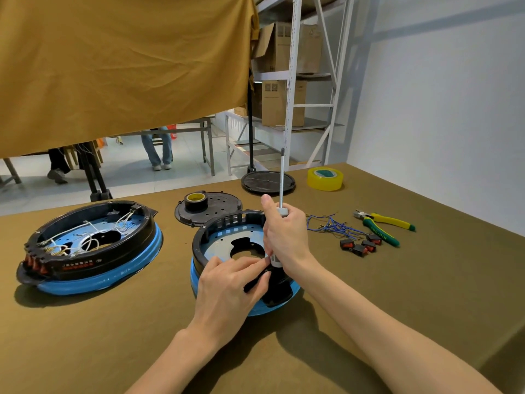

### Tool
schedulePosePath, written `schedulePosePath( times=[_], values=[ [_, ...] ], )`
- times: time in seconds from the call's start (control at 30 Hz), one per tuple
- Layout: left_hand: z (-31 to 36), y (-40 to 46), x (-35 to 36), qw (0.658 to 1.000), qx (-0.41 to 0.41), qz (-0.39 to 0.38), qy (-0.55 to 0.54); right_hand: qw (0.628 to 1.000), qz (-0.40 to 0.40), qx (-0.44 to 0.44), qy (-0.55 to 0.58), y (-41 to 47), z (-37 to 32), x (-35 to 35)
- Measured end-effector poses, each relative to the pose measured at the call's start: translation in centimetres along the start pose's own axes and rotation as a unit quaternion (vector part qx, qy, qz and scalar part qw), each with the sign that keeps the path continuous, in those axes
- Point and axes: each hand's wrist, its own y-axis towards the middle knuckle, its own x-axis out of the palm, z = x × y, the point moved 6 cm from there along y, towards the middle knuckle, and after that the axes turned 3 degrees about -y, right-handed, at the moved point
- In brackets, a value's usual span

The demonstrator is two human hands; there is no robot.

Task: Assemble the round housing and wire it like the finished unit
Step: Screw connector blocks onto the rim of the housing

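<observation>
Right hand (287, 237) wrapped tight round screwdriver (281, 194), shaft pointing up and away, handle end down at near rim of round housing (224, 240). Left hand (227, 288) just below-left of that grip, fingertips pinching black part (255, 280) on same rim, touching screwdriver handle base. Housing directly under both hands, on table (397, 308). Finished unit (91, 245) well left of grip, white wires inside. Right of grip: blue wires (329, 226), switches (360, 244), pliers (383, 223). Beyond grip: black lid (224, 206) with tape roll (195, 201) on it, second disc (268, 182), yellow tape (325, 179).
</observation>
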Motion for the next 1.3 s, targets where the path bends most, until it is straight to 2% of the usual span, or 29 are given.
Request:
schedulePosePath(
  times=[0.37, 0.8, 1.3],
  values=[
    [-0.1, 0.1, -0.2, 1.000, -0.007, -0.005, -0.017, 1.000, 0.015, -0.005, 0.012, -0.4, 0.0, 0.2],
    [-0.9, 0.1, -0.6, 0.995, -0.073, 0.003, -0.062, 1.000, 0.000, -0.030, -0.004, -0.9, -0.8, 1.4],
    [-0.7, -0.2, -0.5, 0.998, -0.054, 0.012, -0.028, 0.997, -0.025, -0.067, -0.028, -0.9, -0.8, 2.1]
  ],
)
